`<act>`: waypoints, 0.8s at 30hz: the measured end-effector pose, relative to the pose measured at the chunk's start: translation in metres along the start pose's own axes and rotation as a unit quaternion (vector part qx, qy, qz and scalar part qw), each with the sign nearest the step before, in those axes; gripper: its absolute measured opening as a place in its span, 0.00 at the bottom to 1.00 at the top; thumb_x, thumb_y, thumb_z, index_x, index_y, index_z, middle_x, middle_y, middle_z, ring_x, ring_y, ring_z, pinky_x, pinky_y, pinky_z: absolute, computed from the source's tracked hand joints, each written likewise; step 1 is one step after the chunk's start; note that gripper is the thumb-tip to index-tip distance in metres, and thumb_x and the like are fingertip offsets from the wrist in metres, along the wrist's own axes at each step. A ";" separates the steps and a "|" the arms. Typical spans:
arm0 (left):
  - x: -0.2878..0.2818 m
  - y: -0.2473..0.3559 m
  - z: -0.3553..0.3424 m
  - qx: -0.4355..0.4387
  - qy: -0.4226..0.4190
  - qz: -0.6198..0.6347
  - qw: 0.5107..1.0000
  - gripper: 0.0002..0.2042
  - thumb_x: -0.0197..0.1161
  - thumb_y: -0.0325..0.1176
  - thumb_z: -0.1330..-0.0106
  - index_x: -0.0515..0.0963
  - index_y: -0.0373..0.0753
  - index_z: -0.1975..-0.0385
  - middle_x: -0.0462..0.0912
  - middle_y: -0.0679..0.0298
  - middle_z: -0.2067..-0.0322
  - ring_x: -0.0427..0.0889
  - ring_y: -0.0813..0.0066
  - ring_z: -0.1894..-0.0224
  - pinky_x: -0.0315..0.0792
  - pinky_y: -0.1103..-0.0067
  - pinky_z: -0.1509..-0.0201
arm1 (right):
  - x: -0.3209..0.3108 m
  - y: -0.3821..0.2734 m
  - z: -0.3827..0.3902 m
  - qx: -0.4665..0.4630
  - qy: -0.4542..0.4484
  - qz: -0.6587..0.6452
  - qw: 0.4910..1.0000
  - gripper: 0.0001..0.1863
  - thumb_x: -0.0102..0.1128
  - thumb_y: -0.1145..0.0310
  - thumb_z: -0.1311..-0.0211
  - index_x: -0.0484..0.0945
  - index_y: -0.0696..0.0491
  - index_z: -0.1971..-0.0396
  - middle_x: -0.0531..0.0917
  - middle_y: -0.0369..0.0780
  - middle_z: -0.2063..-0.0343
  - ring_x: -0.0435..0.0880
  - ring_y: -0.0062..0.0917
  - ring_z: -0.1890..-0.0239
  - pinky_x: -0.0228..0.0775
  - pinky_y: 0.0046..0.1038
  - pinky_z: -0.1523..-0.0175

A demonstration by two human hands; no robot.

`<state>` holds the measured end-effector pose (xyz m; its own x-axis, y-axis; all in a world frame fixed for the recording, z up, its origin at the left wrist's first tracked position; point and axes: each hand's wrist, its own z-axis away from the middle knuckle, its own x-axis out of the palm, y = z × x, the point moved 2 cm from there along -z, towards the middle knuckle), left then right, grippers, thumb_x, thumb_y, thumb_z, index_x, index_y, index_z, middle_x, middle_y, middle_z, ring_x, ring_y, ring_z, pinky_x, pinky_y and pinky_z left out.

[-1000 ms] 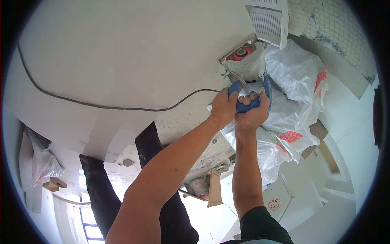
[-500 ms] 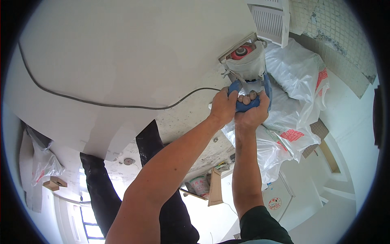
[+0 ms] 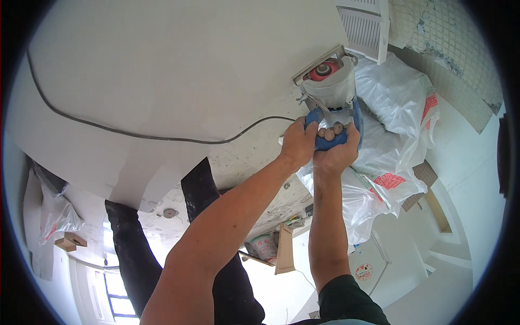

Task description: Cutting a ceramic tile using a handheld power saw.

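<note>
Scant mvmt vs prev, pwr tool (image 3: 331, 97) ahead, blue handle (image 3: 326, 145) w/in fingers (image 3: 329, 135)

I had translucent sacks (image 3: 398, 111) with red patches on my right, a white slatted panel (image 3: 362, 32) beyond them, and an open cardboard box (image 3: 284, 250) nearer me.

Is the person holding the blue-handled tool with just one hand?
No, the left hand and the right hand both grip the blue-handled tool.
</note>
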<state>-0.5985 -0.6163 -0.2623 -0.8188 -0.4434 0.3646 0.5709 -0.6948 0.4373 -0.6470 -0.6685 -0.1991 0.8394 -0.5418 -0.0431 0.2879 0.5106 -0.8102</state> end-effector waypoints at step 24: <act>0.006 -0.007 -0.002 0.001 0.010 0.038 0.999 0.19 0.52 0.39 0.31 0.75 0.24 0.57 0.81 0.40 0.66 0.82 0.47 0.61 0.72 0.64 0.54 | -0.004 -0.001 -0.005 -0.003 -0.006 0.017 1.000 0.06 0.49 0.67 0.33 0.68 0.53 0.67 0.69 0.36 0.79 0.69 0.22 0.79 0.67 0.28 0.71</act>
<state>-0.6082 -0.6153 -0.2652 -0.7747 -0.5053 0.3802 0.6309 -0.6580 0.4110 -0.6529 -0.6702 -0.2014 0.8542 -0.5162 -0.0629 0.2567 0.5238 -0.8123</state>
